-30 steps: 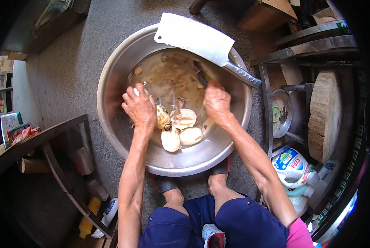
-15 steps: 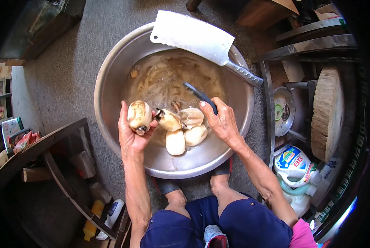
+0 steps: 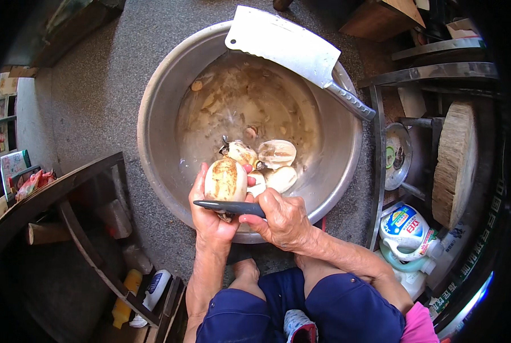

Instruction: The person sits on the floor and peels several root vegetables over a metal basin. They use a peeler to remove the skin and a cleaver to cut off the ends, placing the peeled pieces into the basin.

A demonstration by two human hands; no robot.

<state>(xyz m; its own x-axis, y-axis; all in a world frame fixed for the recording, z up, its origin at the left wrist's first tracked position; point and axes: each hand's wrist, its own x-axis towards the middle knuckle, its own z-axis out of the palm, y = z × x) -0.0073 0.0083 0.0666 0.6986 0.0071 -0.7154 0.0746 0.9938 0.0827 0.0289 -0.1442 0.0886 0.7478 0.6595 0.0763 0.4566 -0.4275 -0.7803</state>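
My left hand [image 3: 213, 224] cradles a section of lotus root [image 3: 225, 180], pale with brown stains and a dark end toward me. In my closed right hand [image 3: 283, 220] is a slim black peeler [image 3: 232, 207], laid across the near end of that root. Just past my left fingertips, a stained lotus root section with dark ends [image 3: 241, 153] lies in the large metal basin [image 3: 158, 166]. Beside it are paler pieces, one with a flat light face [image 3: 277, 154] and a rounded one [image 3: 281, 179]; another is partly behind my fingers.
Murky water [image 3: 249, 91] with scraps sits in the basin. A broad cleaver [image 3: 284, 46] rests across its far right rim. At right are a metal rack [image 3: 379, 171], a wooden chopping block [image 3: 454, 166] and a detergent bottle [image 3: 407, 228]. A wooden shelf [image 3: 89, 246] stands at left.
My right hand has come left and nearer, bringing the peeler from above the basin onto the held lotus root. My left hand has shifted right and nearer with the root. The view has shifted slightly.
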